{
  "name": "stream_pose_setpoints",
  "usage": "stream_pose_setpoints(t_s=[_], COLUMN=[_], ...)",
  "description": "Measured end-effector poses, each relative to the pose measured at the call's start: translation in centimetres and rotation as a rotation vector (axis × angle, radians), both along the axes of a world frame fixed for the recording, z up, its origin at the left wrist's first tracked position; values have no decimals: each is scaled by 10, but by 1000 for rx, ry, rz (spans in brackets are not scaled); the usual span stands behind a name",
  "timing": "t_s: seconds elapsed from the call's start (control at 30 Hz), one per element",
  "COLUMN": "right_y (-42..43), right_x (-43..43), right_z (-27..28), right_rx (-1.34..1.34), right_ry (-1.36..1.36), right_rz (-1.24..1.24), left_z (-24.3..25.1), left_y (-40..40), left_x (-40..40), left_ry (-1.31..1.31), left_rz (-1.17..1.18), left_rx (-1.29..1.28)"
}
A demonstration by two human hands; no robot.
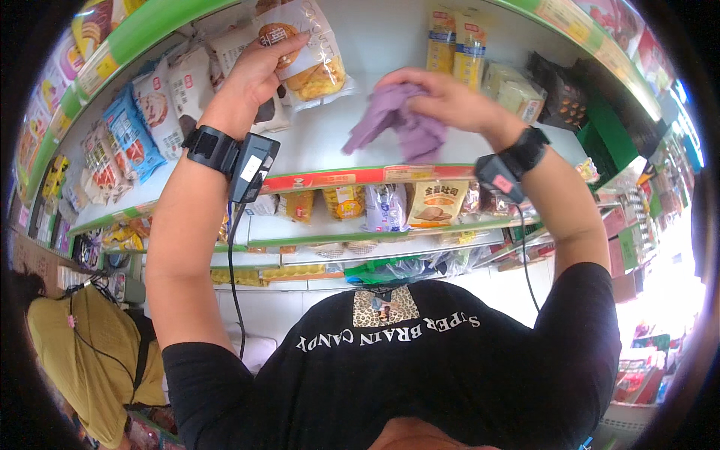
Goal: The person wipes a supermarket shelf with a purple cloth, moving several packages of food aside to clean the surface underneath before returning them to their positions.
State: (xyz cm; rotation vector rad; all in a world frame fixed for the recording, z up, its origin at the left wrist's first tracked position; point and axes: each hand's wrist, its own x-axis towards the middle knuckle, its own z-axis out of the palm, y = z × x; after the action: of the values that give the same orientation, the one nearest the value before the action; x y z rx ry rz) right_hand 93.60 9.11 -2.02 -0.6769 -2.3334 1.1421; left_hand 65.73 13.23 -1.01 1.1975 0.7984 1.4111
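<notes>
My left hand (260, 66) grips a clear and white plastic bag of bread (312, 73) by its side, at the far part of a white shelf (320, 140). Bunched in my right hand (450, 101) is a purple cloth (402, 121), which hangs down over the same shelf near its front edge; this hand is slightly blurred. Beyond it stand yellow packets (457, 48). White bread packets (191, 84) lean beside my left hand. Both wrists wear black straps with small cabled boxes.
A blue packet (132, 135) lies at the shelf's left. Packed bread (437, 202) sits on the shelf below, behind a red and green price rail (365, 175). Dark packs (557, 93) and a green box (607, 140) are at the right. A person in a mustard top (90, 337) is at lower left.
</notes>
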Motion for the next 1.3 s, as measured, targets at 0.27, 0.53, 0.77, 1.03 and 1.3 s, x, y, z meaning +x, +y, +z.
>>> stream_pose_setpoints(t_s=[0.27,0.53,0.77,1.03,1.3], right_y=[8,4,7,-33,-33], right_x=[153,70,-15,49,75], right_z=[-43,-50,-63,-48,-71], right_rx=[382,432,588,806,654], right_ry=[-668,-520,-183,-204,-176], right_rz=[-422,-165,62,-235,-402], left_z=[0,-22,-41,-48,-62], left_y=[11,36,79,106,126], left_x=[41,58,98,147,171], left_ry=[62,176,238,428,372], left_rz=[-43,-32,2,184,290], left_rx=[6,-45,21,-40,-66])
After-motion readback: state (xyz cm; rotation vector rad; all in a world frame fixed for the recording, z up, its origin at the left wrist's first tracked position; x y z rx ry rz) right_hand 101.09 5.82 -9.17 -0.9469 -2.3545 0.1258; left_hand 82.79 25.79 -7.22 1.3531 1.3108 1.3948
